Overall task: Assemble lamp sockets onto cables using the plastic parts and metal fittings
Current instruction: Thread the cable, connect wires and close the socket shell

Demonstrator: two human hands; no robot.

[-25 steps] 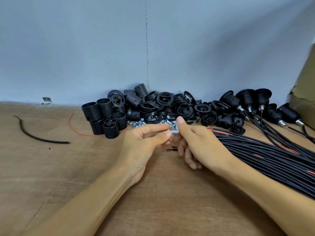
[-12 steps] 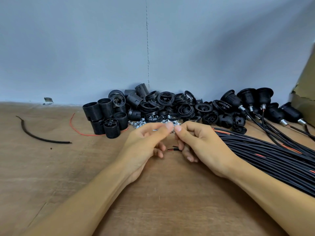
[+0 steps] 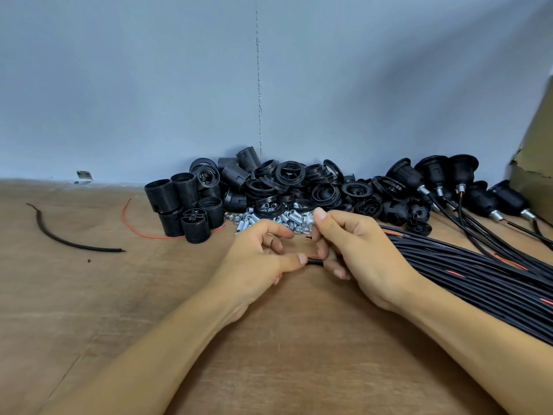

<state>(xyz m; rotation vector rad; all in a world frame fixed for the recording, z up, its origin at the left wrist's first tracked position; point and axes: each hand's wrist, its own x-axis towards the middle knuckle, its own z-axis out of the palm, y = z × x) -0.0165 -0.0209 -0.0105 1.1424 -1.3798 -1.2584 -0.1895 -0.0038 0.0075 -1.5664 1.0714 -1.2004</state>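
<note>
The right hand (image 3: 359, 244) curls its lower fingers round a black cable (image 3: 314, 260), mostly hidden. The left hand (image 3: 257, 259) touches its end with the thumb; any grip is unclear.

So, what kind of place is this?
Probably a small assembly workshop: a wooden bench holds a pile of black socket parts, loose metal fittings and a bundle of cables.
</note>
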